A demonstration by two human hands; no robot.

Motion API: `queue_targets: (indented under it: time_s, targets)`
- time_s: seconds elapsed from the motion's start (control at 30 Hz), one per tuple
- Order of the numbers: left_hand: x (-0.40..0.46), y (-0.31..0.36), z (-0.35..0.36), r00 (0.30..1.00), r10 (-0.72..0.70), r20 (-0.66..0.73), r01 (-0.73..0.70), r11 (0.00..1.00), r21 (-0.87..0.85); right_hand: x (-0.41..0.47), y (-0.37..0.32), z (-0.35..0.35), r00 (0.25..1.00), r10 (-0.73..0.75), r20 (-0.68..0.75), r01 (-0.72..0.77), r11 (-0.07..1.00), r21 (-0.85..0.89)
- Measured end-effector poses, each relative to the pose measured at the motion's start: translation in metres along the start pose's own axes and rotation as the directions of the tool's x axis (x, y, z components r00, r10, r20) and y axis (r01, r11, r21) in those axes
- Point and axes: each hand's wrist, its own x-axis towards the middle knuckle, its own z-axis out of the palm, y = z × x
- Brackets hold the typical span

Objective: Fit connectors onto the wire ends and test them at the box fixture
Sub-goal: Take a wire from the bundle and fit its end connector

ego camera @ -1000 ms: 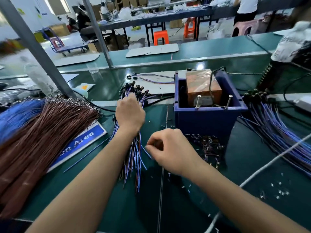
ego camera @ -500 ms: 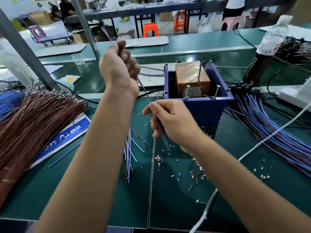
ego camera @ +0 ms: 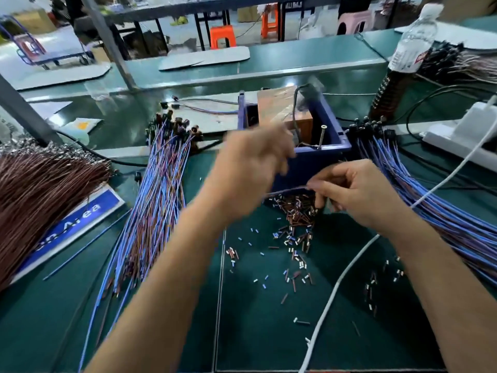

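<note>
Head view: your left hand [ego camera: 252, 157], raised with wire half second ago, now dropped in front of blue box fixture [ego camera: 320, 157], blurred, grip unreadable. Your right hand [ego camera: 357, 192] pinches wire [ego camera: 285, 190] just before box. Connectors [ego camera: 295, 211] heaped at box foot on tabletop [ego camera: 242, 332]. Judgement: wire picked, connector fitting next.
</note>
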Motion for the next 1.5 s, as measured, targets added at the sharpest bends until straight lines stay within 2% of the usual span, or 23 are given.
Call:
queue_targets:
  time_s: [0.07, 0.13, 0.23, 0.3, 0.43, 0.6, 0.73, 0.97, 1.1, 1.27, 1.4, 1.5]
  targets:
    - [-0.008, 0.003, 0.038, 0.986, 0.116, 0.120, -0.143, 0.957, 0.251, -0.002, 0.001, 0.001, 0.999, -0.021, 0.039, 0.021, 1.000, -0.015]
    - [-0.015, 0.001, 0.059, 0.982, 0.152, 0.115, -0.179, 0.941, 0.287, -0.004, 0.000, 0.000, 0.999, -0.038, 0.033, 0.037, 0.999, 0.026]
    - [-0.022, -0.007, 0.069, 0.983, 0.178, 0.037, -0.181, 0.941, 0.286, -0.006, -0.001, -0.001, 0.996, -0.091, 0.022, 0.089, 0.994, 0.062]
    - [-0.026, -0.011, 0.072, 0.992, 0.125, 0.012, -0.125, 0.969, 0.214, -0.006, 0.000, 0.001, 0.998, -0.065, -0.005, 0.065, 0.985, 0.160]
    - [-0.031, -0.019, 0.072, 0.995, 0.093, -0.036, -0.085, 0.979, 0.185, -0.006, 0.002, 0.012, 0.999, 0.006, -0.037, 0.004, 0.962, 0.272]
    - [-0.031, -0.032, 0.070, 0.994, -0.005, -0.109, 0.025, 0.983, 0.180, -0.003, 0.007, 0.015, 0.995, 0.063, -0.080, -0.043, 0.971, 0.235]
    - [-0.029, -0.037, 0.066, 0.994, -0.019, -0.110, 0.035, 0.988, 0.148, -0.001, 0.011, 0.013, 0.990, 0.088, -0.107, -0.055, 0.959, 0.278]
    - [-0.031, -0.042, 0.067, 0.994, -0.056, -0.098, 0.060, 0.997, 0.038, -0.002, 0.011, 0.016, 0.996, 0.027, -0.088, -0.012, 0.986, 0.168]
    - [-0.030, -0.043, 0.067, 0.985, -0.084, -0.148, 0.081, 0.996, -0.022, -0.002, 0.010, 0.015, 0.992, 0.036, -0.118, -0.020, 0.991, 0.135]
    - [-0.030, -0.047, 0.066, 0.983, -0.113, -0.145, 0.104, 0.992, -0.072, -0.001, 0.014, 0.014, 0.987, 0.083, -0.139, -0.071, 0.994, 0.084]
    - [-0.030, -0.054, 0.061, 0.962, -0.196, -0.188, 0.166, 0.973, -0.162, -0.001, 0.017, 0.002, 0.957, 0.100, -0.272, -0.045, 0.978, 0.203]
    - [-0.030, -0.052, 0.062, 0.946, -0.245, -0.210, 0.189, 0.948, -0.256, -0.001, 0.014, 0.006, 0.963, 0.088, -0.255, -0.019, 0.965, 0.260]
